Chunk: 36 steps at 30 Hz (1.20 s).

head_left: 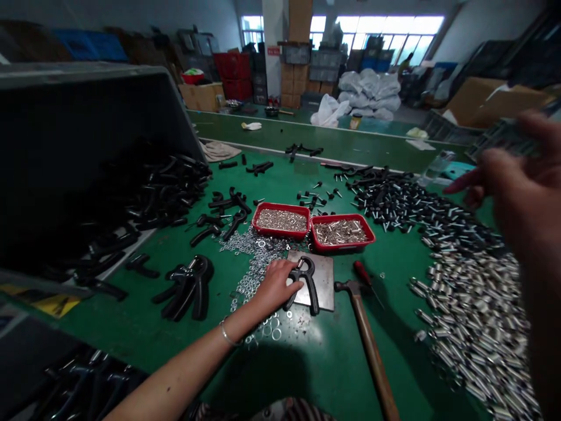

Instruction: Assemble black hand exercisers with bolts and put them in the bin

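Note:
My left hand (280, 282) is closed around the left handle of a black hand gripper (312, 286), a spring-loaded exerciser. It rests on a square steel plate (325, 273), with its spring end away from me. My right hand (521, 181) is raised at the right edge, blurred, fingers apart and nothing visible in them. Beneath and beyond it lie black-headed screws (412, 202) and a heap of metal springs (477, 316). A hammer (363, 333) and a red-handled screwdriver (363, 272) lie right of the plate.
Two red trays (280, 234) (344, 247) of small metal parts stand behind the plate. Washers (252, 263) lie scattered left of it. Several assembled hand grippers (188, 289) sit at left. A tipped grey bin (173, 99) spills black handles (162, 187).

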Motion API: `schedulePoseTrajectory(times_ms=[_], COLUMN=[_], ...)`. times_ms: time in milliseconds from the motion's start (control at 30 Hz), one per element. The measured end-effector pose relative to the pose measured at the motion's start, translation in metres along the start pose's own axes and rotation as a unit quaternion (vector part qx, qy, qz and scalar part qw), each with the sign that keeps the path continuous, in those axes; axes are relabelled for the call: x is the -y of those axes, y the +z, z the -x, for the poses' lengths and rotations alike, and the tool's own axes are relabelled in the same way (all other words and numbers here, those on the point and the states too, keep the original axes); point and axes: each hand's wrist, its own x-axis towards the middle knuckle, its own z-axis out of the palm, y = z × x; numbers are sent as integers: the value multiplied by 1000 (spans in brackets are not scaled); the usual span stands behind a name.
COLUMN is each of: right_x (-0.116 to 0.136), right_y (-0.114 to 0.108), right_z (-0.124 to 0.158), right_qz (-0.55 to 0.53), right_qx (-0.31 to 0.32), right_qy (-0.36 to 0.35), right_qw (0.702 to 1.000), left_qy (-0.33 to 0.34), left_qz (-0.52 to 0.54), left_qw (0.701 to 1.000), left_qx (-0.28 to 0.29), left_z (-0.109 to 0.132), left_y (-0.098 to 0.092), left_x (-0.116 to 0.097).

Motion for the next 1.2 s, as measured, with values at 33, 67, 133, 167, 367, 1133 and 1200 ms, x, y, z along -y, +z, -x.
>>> schedulePoseTrajectory(times_ms=[33, 67, 133, 167, 367, 1133, 1200], right_x=[-4, -11, -37, -54, -124, -6, -6], right_y=[14, 31, 70, 88, 132, 214, 213], right_z=[12, 28, 66, 86, 134, 161, 161], right_qz=[19, 42, 116, 173, 270, -345, -308], right_qx=[31, 105, 303, 359, 383, 154, 164], right_qy=[17, 41, 77, 85, 98, 241, 230], right_qw=[999, 993, 943, 913, 878, 894, 908], left_qy=[2, 4, 8, 10, 10, -6, -6], left_qz=[4, 9, 24, 34, 74, 97, 100], left_qw=[1000, 1000, 1000, 999, 997, 995, 995], left_qx=[2, 4, 5, 6, 6, 23, 24], left_z=[-2, -3, -4, -4, -1, -2, -2], left_y=[1, 2, 3, 3, 2, -3, -3], left_x=[0, 1, 3, 4, 7, 6, 6])
